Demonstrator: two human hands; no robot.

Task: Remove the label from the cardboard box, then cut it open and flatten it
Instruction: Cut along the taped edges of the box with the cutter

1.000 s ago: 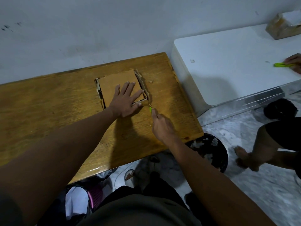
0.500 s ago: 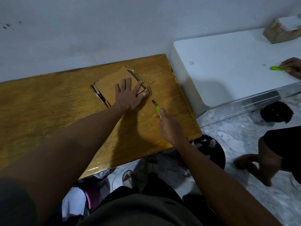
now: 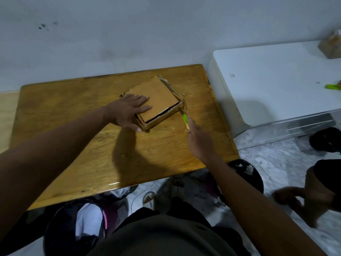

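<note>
Pressing flat square cardboard box (image 3: 158, 100), left hand (image 3: 127, 111); right hand (image 3: 199, 139) gripping green cutter (image 3: 185, 119).

My left hand (image 3: 129, 111) covers the near left corner of the cardboard box (image 3: 158, 100), so I cannot see that corner or the edge beneath my palm. My right hand (image 3: 200, 140) wraps most of the green cutter (image 3: 185, 120); only its front end shows, and the blade tip beside the box's right corner is too thin and dark for me to tell whether it touches the cardboard. At the right edge, another green cutter (image 3: 332, 86) on the white table (image 3: 276, 85) is cut off, with a fingertip barely showing. A wrapped box (image 3: 331, 46) at the top right corner is blurred and partly out of frame.
</note>
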